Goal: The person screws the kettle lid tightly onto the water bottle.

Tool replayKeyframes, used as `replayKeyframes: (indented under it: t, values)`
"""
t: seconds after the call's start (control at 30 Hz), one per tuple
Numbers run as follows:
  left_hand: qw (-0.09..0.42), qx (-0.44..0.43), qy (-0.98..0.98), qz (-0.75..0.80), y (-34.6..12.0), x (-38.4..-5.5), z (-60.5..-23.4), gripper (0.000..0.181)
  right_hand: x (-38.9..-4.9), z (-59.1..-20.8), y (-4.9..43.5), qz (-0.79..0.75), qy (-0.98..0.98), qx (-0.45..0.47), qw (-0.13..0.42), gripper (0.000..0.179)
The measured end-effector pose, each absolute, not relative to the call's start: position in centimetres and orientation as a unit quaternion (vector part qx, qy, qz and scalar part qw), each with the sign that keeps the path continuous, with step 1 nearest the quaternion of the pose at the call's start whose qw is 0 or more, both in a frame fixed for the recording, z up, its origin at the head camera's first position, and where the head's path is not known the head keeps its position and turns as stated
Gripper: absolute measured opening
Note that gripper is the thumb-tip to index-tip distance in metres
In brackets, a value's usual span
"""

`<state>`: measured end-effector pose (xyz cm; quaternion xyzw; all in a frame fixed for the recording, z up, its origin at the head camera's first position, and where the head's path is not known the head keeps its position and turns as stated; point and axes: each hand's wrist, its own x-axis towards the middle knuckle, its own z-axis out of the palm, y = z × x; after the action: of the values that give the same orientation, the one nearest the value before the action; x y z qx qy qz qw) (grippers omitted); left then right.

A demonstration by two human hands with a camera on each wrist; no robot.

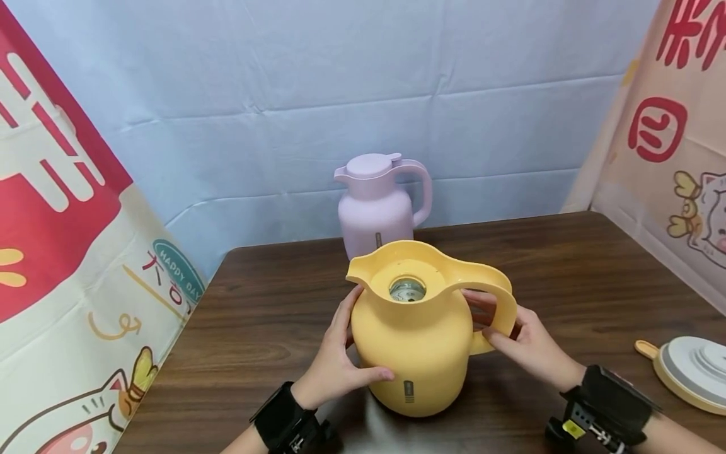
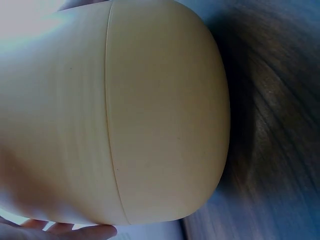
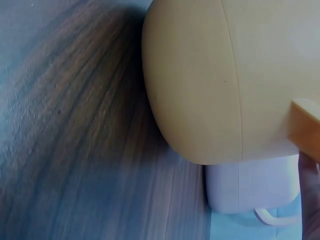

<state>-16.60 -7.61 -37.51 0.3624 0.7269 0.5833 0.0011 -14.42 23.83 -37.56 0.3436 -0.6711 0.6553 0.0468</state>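
A yellow vacuum jug [image 1: 416, 340] stands on the dark wood table, its round mouth uncovered and showing a shiny inside. Its spout points left and its handle [image 1: 501, 302] right. My left hand [image 1: 337, 362] grips the jug's left side, thumb across the front near the small grey label and fingers round the back. On the other side my right hand [image 1: 530, 350] holds the jug at its handle, thumb on the lower part of the handle and fingers reaching behind it toward the body. The right wrist view shows the jug's lower body [image 3: 195, 90] close against the table.
Behind the yellow jug stands a lilac jug [image 1: 375, 214] with its lid on. A round white-and-yellow lid [image 1: 689, 369] with a tab lies at the table's right edge. Pale blue cloth [image 1: 283, 113] hangs behind the table [image 1: 255, 315], with printed sheets on both sides.
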Motion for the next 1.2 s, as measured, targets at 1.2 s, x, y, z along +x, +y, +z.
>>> replayKeyframes:
  t: [1.2]
  values:
    - [-0.024, 0.358, 0.725, 0.589, -8.1, -15.7, -37.9, 0.110, -13.7, -38.3, 33.7, 0.092, -0.989, 0.095, 0.074, 0.076]
